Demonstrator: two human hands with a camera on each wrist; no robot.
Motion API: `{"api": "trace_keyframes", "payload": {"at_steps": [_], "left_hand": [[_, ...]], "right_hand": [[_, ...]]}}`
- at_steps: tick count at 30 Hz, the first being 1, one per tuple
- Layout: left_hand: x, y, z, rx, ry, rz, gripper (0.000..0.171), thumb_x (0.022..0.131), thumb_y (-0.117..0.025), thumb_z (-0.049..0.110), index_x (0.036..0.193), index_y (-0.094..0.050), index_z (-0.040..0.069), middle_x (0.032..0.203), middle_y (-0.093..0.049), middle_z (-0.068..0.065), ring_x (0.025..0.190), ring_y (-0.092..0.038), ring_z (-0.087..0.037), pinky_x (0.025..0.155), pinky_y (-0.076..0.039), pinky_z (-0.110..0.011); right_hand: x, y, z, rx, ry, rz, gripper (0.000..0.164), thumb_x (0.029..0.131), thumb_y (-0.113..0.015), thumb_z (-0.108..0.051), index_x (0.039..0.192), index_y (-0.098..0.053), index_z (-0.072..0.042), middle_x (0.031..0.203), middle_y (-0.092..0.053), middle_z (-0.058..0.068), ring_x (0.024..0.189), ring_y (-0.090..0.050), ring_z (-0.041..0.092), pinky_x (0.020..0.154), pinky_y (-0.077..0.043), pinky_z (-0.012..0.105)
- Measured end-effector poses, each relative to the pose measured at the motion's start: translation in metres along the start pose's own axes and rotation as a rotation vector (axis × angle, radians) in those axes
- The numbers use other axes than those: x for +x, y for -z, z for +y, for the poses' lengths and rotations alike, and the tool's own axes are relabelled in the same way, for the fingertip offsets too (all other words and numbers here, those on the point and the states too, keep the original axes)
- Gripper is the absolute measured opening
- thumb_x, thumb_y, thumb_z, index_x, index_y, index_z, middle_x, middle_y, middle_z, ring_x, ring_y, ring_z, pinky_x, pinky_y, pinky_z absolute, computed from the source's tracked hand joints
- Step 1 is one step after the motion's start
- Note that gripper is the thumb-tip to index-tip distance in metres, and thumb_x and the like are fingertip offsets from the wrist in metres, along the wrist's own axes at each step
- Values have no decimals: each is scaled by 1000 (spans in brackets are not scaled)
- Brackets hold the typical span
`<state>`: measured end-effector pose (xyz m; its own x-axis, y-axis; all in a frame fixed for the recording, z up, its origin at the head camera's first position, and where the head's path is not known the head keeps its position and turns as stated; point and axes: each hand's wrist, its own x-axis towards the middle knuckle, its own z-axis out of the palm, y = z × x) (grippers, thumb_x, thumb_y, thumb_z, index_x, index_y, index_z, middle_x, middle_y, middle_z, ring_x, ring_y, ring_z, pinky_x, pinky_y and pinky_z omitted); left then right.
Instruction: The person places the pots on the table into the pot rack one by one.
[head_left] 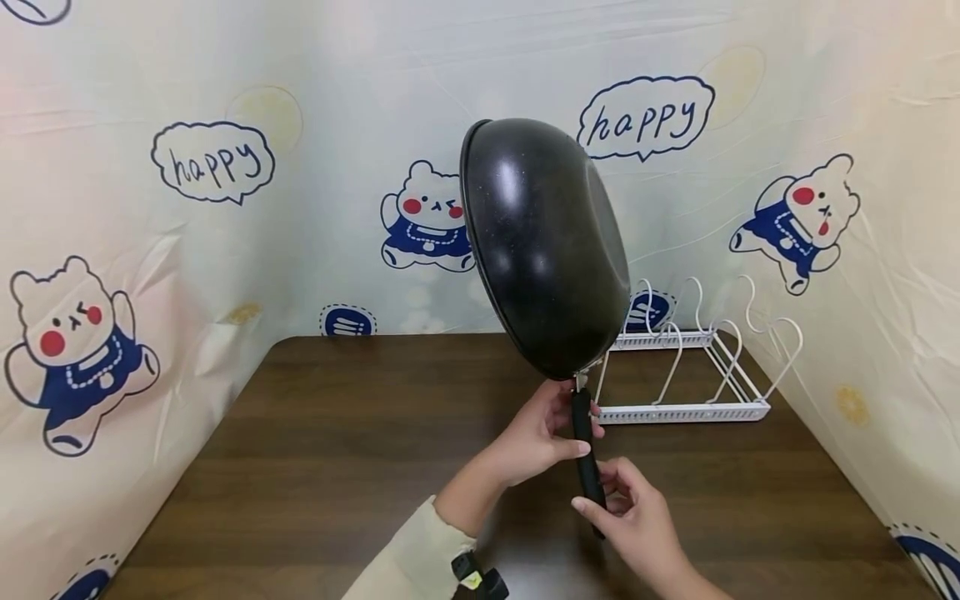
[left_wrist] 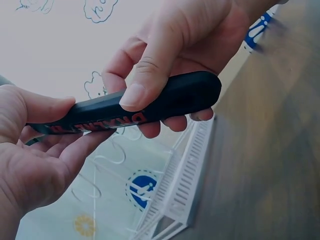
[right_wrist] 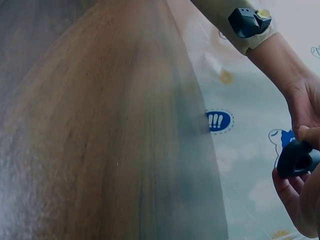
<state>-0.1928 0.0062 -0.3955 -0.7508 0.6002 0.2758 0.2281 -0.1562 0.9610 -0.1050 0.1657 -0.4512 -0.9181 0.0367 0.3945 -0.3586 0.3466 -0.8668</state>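
A dark wok [head_left: 536, 242] stands tilted on edge above the table, its rounded outside toward me and the flat base to the right; the inside is hidden. Its black handle [head_left: 587, 450] points down. My left hand [head_left: 528, 437] grips the upper part of the handle, close below the metal joint, thumb along the near side. Lower down, my right hand [head_left: 641, 517] pinches the handle near its end between thumb and fingers. Red lettering shows on the handle [left_wrist: 175, 95] in the left wrist view. The handle's end [right_wrist: 295, 160] has a hole, seen in the right wrist view.
A white wire rack [head_left: 682, 412] with several curved hooks stands on the brown wooden table [head_left: 337, 433], right behind the wok and hands. A printed cloth [head_left: 330, 75] hangs behind the table and along both sides.
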Motion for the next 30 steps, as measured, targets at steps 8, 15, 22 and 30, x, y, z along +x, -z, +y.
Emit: {"api": "trace_keyframes", "payload": {"at_steps": [8, 15, 22, 30], "left_hand": [[16, -12, 0, 46, -19, -42, 73, 82, -60, -22, 139, -37, 17, 122, -55, -23, 98, -67, -13, 80, -56, -31], [23, -21, -9, 67, 28, -66, 69, 82, -58, -23, 138, -38, 11, 123, -55, -21, 100, -67, -14, 81, -55, -28], [27, -28, -21, 109, 68, -72, 69, 81, -62, -22, 137, -38, 11, 116, -59, -9, 99, -67, -13, 83, -54, -27], [24, -32, -41, 79, 119, -65, 69, 80, -64, -21, 136, -39, 13, 116, -60, -16, 97, -69, -14, 80, -54, -26]], "right_hand": [[-1, 7, 6, -126, 24, 106, 39, 69, -87, 0, 99, -63, -9, 83, -66, -4, 73, -60, 7, 58, -54, 25], [-5, 7, 16, -173, 9, 156, 39, 68, -87, 0, 97, -61, -6, 81, -64, -3, 71, -59, 6, 56, -53, 24], [-12, 5, 27, -165, -39, 161, 39, 69, -86, 3, 94, -58, -5, 78, -63, -1, 72, -57, 4, 53, -52, 23], [-16, 7, 35, -128, -192, 78, 40, 68, -85, 4, 92, -54, -3, 78, -62, 2, 71, -58, 5, 57, -53, 24]]}}
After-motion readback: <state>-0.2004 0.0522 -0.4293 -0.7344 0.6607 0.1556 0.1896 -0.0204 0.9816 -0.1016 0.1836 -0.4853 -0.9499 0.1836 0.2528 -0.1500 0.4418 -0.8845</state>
